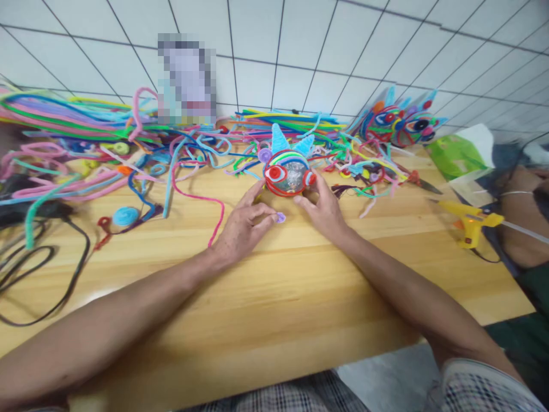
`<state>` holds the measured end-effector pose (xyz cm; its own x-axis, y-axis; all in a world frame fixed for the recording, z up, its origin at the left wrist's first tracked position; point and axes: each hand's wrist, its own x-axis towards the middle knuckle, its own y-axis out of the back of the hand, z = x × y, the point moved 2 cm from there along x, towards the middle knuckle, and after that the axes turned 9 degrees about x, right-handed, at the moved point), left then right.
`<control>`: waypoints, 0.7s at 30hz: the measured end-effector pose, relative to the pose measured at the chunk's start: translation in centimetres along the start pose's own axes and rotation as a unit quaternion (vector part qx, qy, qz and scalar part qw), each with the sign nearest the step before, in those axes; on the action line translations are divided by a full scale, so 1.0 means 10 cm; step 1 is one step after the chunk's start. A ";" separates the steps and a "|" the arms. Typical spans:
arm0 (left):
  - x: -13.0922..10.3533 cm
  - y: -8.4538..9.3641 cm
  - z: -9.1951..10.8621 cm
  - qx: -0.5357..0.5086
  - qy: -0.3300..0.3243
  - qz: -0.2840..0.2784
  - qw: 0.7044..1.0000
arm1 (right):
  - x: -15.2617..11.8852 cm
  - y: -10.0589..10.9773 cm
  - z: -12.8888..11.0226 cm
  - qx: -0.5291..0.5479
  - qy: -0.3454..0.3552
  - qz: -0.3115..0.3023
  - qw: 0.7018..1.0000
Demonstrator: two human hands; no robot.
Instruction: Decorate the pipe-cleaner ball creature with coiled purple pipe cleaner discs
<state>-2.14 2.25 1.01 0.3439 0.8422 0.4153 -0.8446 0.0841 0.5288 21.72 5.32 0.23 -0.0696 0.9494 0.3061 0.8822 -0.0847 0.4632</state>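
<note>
A round animal head made of pipe cleaners [294, 171] is between my two hands above the table's middle. It has blue pointed ears, red-and-white eyes, a purple coil at one ear and a bare, shiny grey front. My right hand [321, 212] grips its right side, thumb low and fingers partly hidden behind it. Between the thumb and a finger of my left hand [246, 223] is a small purple pipe-cleaner coil [280, 217]. Another left finger reaches up to the head's left side. A pink pipe cleaner [221, 212] trails beside my left hand.
Pipe cleaners [86, 114] lie heaped along the wall. A light-blue coil [126, 216] and a black cable [81, 269] are at left. At right are a yellow glue gun [472, 223], scissors [422, 182], a green packet [458, 154] and finished heads [398, 123]. Someone's arm [521, 212] shows at the edge.
</note>
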 end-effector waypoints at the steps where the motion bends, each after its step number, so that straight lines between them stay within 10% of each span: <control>1: 0.00 0.00 0.00 0.001 0.002 -0.005 1.000 | 0.01 0.00 0.01 -0.004 0.009 -0.002 1.000; 21: 0.00 0.01 -0.01 0.019 0.013 0.015 1.000 | 0.07 -0.04 0.05 0.021 0.057 0.012 0.998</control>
<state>-2.26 2.34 0.95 0.3069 0.8574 0.4132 -0.8379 0.0375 0.5445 21.50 6.16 -0.16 -0.0993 0.9068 0.4098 0.9025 -0.0914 0.4209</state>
